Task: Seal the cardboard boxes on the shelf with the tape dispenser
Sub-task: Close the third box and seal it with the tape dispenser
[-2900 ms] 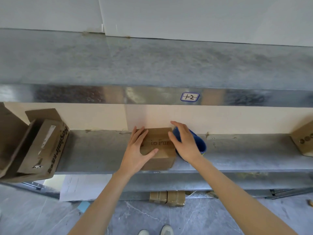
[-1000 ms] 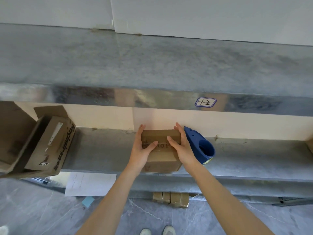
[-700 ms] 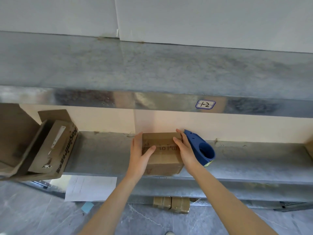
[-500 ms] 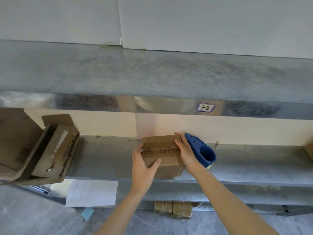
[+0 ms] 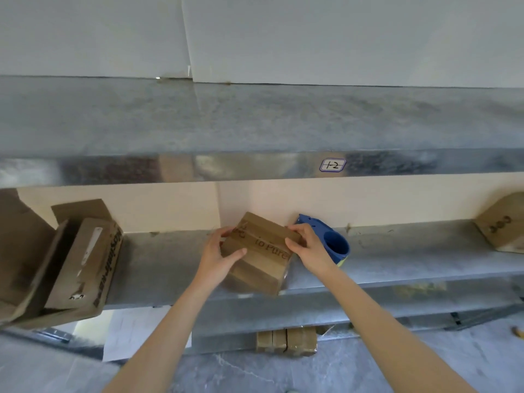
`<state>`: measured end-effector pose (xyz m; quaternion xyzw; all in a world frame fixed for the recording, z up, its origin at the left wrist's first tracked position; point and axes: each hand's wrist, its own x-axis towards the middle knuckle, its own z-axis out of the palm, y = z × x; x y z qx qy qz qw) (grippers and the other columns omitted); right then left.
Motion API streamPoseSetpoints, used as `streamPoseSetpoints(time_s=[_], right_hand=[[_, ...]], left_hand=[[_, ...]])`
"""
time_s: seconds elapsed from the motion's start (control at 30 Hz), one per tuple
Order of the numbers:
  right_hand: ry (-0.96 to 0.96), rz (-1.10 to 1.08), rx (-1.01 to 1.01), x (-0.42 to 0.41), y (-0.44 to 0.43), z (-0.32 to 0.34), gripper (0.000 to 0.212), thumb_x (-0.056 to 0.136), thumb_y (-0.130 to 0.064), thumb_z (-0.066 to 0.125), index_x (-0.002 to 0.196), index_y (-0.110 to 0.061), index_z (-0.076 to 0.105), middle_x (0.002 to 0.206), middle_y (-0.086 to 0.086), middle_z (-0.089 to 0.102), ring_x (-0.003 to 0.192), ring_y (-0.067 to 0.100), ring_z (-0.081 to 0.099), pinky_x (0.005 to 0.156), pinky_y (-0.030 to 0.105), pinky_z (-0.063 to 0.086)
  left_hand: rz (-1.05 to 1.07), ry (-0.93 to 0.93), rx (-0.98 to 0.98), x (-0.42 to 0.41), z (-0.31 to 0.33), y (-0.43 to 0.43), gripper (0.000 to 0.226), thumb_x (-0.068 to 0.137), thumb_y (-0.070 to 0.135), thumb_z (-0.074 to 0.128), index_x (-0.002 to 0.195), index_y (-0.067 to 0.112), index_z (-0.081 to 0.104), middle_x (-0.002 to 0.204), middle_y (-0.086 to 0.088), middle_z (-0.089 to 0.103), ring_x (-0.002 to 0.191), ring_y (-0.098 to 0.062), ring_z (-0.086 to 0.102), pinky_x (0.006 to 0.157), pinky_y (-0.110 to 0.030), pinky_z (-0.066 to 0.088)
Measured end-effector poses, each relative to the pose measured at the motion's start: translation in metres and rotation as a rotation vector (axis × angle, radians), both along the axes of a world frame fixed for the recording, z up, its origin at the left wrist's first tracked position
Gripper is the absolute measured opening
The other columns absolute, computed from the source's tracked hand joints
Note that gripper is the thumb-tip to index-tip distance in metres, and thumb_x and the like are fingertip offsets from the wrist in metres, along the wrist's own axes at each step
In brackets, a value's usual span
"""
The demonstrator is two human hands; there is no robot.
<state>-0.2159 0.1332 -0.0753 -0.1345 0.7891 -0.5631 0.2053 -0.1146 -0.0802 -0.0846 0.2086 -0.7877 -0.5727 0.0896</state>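
Tilted taped brown box (image 5: 259,252) beside blue dispenser (image 5: 331,242).

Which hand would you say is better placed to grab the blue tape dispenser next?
Right: the right hand grips the box just beside the tape dispenser; the left hand holds its far side.

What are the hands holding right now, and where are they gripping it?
Both hands hold the small cardboard box: the left hand grips its left end, the right hand its right end. The blue tape dispenser is not held.
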Motion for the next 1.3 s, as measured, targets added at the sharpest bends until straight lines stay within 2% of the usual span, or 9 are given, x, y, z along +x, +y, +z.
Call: streamPoseSetpoints(time_s=[0.23, 0.33, 0.5, 0.7, 0.83, 0.97, 1.03, 1.17, 1.3], right_hand=[[0.192, 0.132, 0.139, 0.005, 0.007, 0.009, 0.033, 0.099, -0.009, 0.055, 0.128, -0.024, 0.053, 0.125, -0.009, 0.057, 0.114, 0.004, 0.052, 0.087, 0.006, 0.04], [0.26, 0.179, 0.21, 0.004, 0.01, 0.01, 0.035, 0.1, -0.015, 0.054, 0.132, -0.028, 0.053, 0.128, -0.008, 0.054, 0.103, -0.002, 0.051, 0.086, 0.01, 0.039], [0.405, 0.29, 0.345, -0.002, 0.014, 0.012, 0.037, 0.101, -0.032, 0.053, 0.138, -0.034, 0.05, 0.132, -0.009, 0.045, 0.089, -0.002, 0.053, 0.076, 0.013, 0.042], [0.473, 0.36, 0.414, -0.007, 0.017, 0.016, 0.048, 0.098, -0.047, 0.053, 0.143, -0.035, 0.044, 0.137, -0.01, 0.038, 0.106, 0.008, 0.054, 0.08, 0.024, 0.048], [0.492, 0.45, 0.417, -0.014, 0.023, 0.018, 0.048, 0.101, -0.047, 0.047, 0.146, -0.032, 0.041, 0.141, -0.008, 0.036, 0.099, 0.009, 0.054, 0.081, 0.024, 0.044], [0.554, 0.436, 0.38, -0.028, 0.037, 0.023, 0.037, 0.103, -0.04, 0.044, 0.137, -0.027, 0.049, 0.139, -0.007, 0.042, 0.122, 0.013, 0.048, 0.095, 0.029, 0.044], [0.615, 0.408, 0.422, -0.037, 0.048, 0.024, 0.034, 0.104, -0.035, 0.044, 0.136, -0.023, 0.051, 0.139, -0.004, 0.045, 0.127, 0.016, 0.044, 0.099, 0.03, 0.041], [0.716, 0.413, 0.627, -0.05, 0.069, 0.016, 0.037, 0.104, -0.033, 0.043, 0.138, -0.021, 0.046, 0.134, 0.005, 0.048, 0.121, 0.027, 0.046, 0.093, 0.041, 0.046], [0.713, 0.483, 0.804, -0.05, 0.081, 0.0, 0.049, 0.104, -0.039, 0.041, 0.15, -0.026, 0.03, 0.135, 0.011, 0.047, 0.12, 0.03, 0.048, 0.085, 0.037, 0.047]], left_hand=[[0.061, 0.057, 0.007, -0.003, 0.002, 0.008, 0.044, 0.083, 0.013, 0.079, 0.118, 0.022, 0.054, 0.118, 0.003, 0.056, 0.113, -0.017, 0.057, 0.091, -0.026, 0.05], [0.099, 0.059, -0.163, -0.004, 0.0, 0.01, 0.043, 0.083, 0.02, 0.079, 0.121, 0.019, 0.06, 0.123, 0.001, 0.045, 0.115, -0.018, 0.054, 0.104, -0.037, 0.047], [0.15, -0.083, -0.434, -0.001, 0.008, 0.027, 0.059, 0.079, 0.04, 0.077, 0.133, 0.03, 0.056, 0.13, 0.001, 0.043, 0.126, -0.022, 0.038, 0.093, -0.039, 0.046], [0.185, -0.006, -0.331, -0.005, 0.008, 0.047, 0.071, 0.077, 0.023, 0.083, 0.138, 0.008, 0.05, 0.139, -0.01, 0.043, 0.127, -0.025, 0.047, 0.102, -0.022, 0.034], [0.216, -0.007, -0.36, -0.004, 0.013, 0.058, 0.066, 0.082, 0.019, 0.079, 0.138, 0.005, 0.048, 0.144, -0.01, 0.038, 0.131, -0.025, 0.046, 0.102, -0.016, 0.029], [0.193, -0.157, -0.537, 0.003, 0.018, 0.059, 0.065, 0.092, 0.04, 0.065, 0.148, 0.021, 0.039, 0.159, -0.003, 0.024, 0.136, -0.028, 0.044, 0.106, -0.042, 0.042], [0.207, -0.237, -0.647, 0.005, 0.022, 0.063, 0.063, 0.095, 0.047, 0.058, 0.15, 0.028, 0.036, 0.164, -0.002, 0.017, 0.141, -0.031, 0.037, 0.11, -0.051, 0.036], [0.288, -0.269, -0.776, 0.01, 0.028, 0.075, 0.062, 0.096, 0.049, 0.054, 0.151, 0.027, 0.037, 0.163, -0.003, 0.025, 0.144, -0.03, 0.031, 0.111, -0.048, 0.03], [0.312, -0.268, -0.799, 0.017, 0.026, 0.085, 0.066, 0.095, 0.049, 0.055, 0.152, 0.023, 0.035, 0.161, -0.003, 0.029, 0.147, -0.026, 0.028, 0.113, -0.046, 0.027]])
